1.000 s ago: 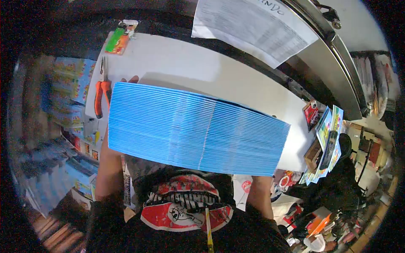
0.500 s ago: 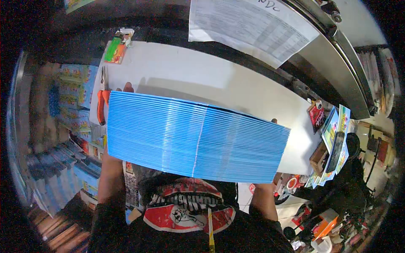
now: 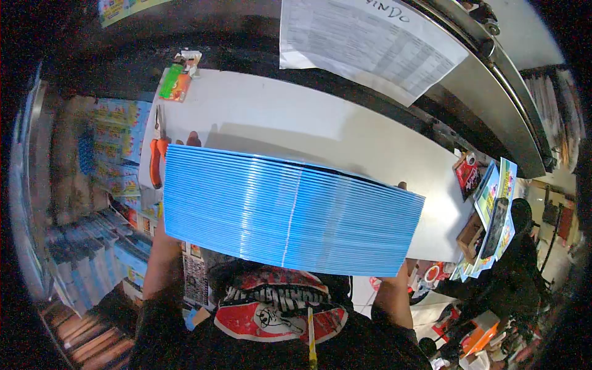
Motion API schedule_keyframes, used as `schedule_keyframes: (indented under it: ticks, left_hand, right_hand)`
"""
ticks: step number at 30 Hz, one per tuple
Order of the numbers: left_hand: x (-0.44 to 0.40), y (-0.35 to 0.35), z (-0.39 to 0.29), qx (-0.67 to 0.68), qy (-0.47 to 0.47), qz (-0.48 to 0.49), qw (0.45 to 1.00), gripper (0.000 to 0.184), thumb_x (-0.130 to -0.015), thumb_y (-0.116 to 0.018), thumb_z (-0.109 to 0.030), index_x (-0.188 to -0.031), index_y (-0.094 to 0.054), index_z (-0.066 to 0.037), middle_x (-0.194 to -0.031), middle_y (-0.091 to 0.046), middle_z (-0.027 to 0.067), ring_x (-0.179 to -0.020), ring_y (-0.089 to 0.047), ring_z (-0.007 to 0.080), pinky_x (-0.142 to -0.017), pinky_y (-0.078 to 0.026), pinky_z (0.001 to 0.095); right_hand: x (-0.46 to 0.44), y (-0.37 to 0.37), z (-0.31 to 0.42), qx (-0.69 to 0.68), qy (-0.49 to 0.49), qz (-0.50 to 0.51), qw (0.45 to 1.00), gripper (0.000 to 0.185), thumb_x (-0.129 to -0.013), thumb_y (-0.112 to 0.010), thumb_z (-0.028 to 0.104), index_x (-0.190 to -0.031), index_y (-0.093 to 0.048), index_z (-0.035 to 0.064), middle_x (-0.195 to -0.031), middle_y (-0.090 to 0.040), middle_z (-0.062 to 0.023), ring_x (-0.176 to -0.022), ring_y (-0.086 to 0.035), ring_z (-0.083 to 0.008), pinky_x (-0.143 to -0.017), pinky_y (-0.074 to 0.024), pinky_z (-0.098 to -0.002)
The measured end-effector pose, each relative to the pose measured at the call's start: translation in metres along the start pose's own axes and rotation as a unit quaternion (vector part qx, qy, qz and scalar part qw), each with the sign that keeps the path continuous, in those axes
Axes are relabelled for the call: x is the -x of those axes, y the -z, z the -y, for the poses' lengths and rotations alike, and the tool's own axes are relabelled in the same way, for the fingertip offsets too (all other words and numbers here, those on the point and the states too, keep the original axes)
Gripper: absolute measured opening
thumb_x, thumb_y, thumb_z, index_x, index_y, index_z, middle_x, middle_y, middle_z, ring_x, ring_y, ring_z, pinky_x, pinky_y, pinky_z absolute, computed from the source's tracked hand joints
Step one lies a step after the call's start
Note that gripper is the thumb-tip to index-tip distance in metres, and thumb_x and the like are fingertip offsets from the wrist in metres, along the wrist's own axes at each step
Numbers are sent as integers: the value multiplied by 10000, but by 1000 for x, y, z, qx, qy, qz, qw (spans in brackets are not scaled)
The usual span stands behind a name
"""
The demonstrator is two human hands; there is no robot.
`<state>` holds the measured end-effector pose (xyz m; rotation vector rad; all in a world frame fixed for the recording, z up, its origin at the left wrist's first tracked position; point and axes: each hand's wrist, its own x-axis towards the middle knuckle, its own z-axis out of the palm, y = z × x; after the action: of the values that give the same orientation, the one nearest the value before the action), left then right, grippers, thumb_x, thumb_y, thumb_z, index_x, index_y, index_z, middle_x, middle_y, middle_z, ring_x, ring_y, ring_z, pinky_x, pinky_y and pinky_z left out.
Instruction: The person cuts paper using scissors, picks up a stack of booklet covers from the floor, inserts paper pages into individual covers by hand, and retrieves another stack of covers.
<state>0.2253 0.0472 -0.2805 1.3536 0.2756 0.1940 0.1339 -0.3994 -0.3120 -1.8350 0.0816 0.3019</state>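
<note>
Pliers lie just left of the stack. My left hand, mostly hidden, grips its left end. Stack sits between my hands, white table beyond it. My right hand grips its right end; red packet farther right of the stack.

Glare streaks the blue stack; dark, grainy edges curve.

- Paper sheet beyond the bench's far edge: handwritten, ending "NDO"; print too small.
- Red packet, right edge: illegible script.
- Shirt: unclear lettering.
</note>
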Motion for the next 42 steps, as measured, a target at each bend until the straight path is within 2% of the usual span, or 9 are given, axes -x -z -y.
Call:
schedule_keyframes:
  ticks: [13, 19, 22, 25, 29, 35, 39, 41, 42]
  left_hand:
    - [-1, 4, 3, -8, 1, 28, 1000, 685, -828, -701, -342, -1372, -455, -8, -1435, -440, 212, -1294, -464, 312, -1066, -401, 409]
    - [5, 7, 2, -19, -7, 42, 999, 736, -800, -736, -340, -1386, -443, -5, -1455, -419, 212, -1316, -445, 319, -1077, -389, 413]
    - [10, 9, 0, -36, -13, 62, 997, 762, -786, -754, -339, -1393, -437, -3, -1465, -408, 212, -1328, -435, 322, -1083, -383, 415]
    - [21, 16, -4, -77, -26, 111, 990, 789, -772, -771, -338, -1399, -431, -2, -1475, -397, 212, -1339, -426, 325, -1088, -378, 417]
    - [35, 29, -6, -146, -60, 188, 969, 825, -753, -794, -336, -1408, -423, 1, -1489, -383, 212, -1353, -413, 330, -1095, -370, 420]
    - [34, 38, 12, -214, -101, 218, 947, 880, -726, -829, -334, -1422, -412, 4, -1509, -362, 212, -1375, -394, 336, -1106, -358, 424]
    - [35, 11, -19, -313, -109, 184, 925, 906, -732, -831, -327, -1448, -384, 2, -1517, -352, 211, -1392, -376, 331, -1121, -341, 420]
    - [37, 4, -27, -307, -78, 187, 930, 926, -739, -828, -294, -1474, -346, -3, -1522, -350, 197, -1401, -367, 319, -1133, -324, 410]
    - [39, 1, -28, -303, -69, 187, 932, 933, -742, -827, -283, -1483, -334, -4, -1524, -350, 192, -1404, -365, 315, -1138, -318, 407]
  right_hand:
    - [0, 3, 4, -16, 7, 9, 1000, 507, -770, -808, 202, -1199, -607, 21, -1188, -648, -141, -1074, -616, -280, -924, -498, -410]
    - [-7, 0, 23, 26, 81, 34, 996, 513, -759, -815, 203, -1194, -612, 22, -1186, -650, -143, -1076, -617, -285, -928, -496, -414]
    - [-10, -3, 36, 43, 33, 44, 998, 526, -760, -815, 202, -1206, -604, 20, -1194, -645, -152, -1099, -609, -286, -942, -489, -415]
    - [-9, -1, 28, 33, 32, 57, 997, 494, -785, -792, 197, -1208, -607, 24, -1200, -647, -153, -1105, -607, -289, -947, -485, -422]
    - [-7, 3, 15, 37, -31, 20, 999, 454, -820, -760, 217, -1205, -612, 26, -1206, -648, -149, -1100, -607, -294, -950, -483, -425]
    - [-14, 16, -21, -34, -39, -12, 999, 430, -882, -700, 190, -1256, -573, 22, -1256, -603, -137, -1130, -577, -270, -967, -470, -409]
    - [-12, 26, -49, -139, -67, -48, 987, 414, -923, -660, 173, -1290, -546, 19, -1289, -574, -129, -1151, -558, -254, -978, -461, -398]
    - [-14, 32, -62, -182, -74, -63, 978, 407, -943, -640, 164, -1307, -533, 18, -1306, -559, -125, -1161, -548, -246, -983, -456, -393]
    - [-18, 38, -63, -45, -19, -3, 999, 368, -955, -626, 168, -1285, -554, 21, -1286, -571, -129, -1162, -551, -247, -972, -463, -398]
